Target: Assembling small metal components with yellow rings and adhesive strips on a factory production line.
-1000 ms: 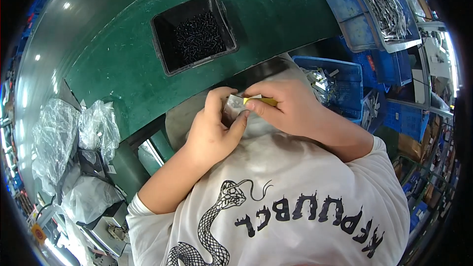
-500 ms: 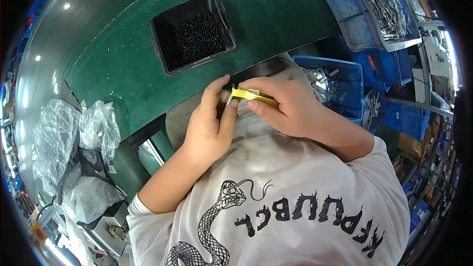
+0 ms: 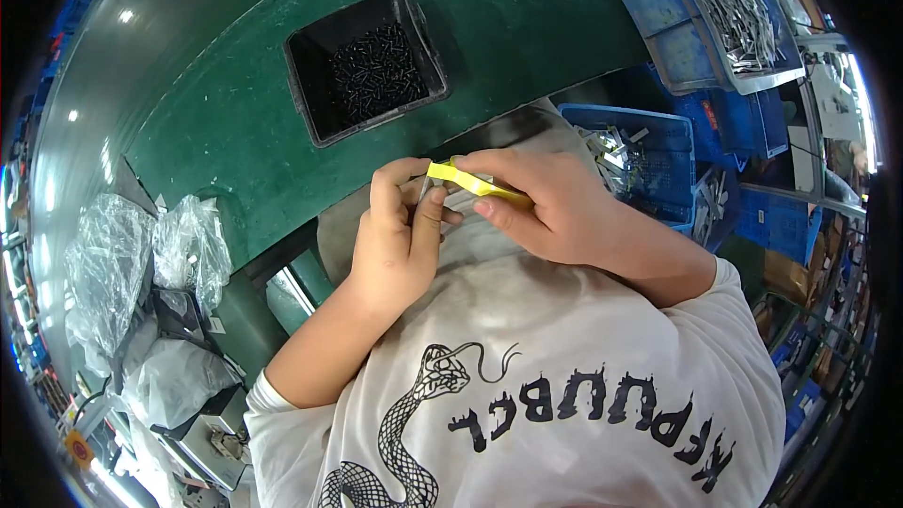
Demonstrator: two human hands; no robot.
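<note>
My right hand (image 3: 550,207) grips a yellow tweezer-like tool (image 3: 470,182), its tip pointing left toward my left hand. My left hand (image 3: 400,240) pinches a small metal piece (image 3: 425,190) between thumb and fingers, right at the tool's tip. Both hands meet close to my chest, just in front of the green table's (image 3: 254,132) near edge. What lies under the hands is hidden.
A black tray of small dark screws (image 3: 365,64) sits on the green table ahead. A blue crate with metal parts (image 3: 635,158) stands at my right, more blue bins with metal pieces (image 3: 729,9) beyond. Clear plastic bags (image 3: 132,263) lie at my left.
The yellow tool has come further into sight, now lying across between the two hands. My left fingers have shifted up around the small metal piece.
</note>
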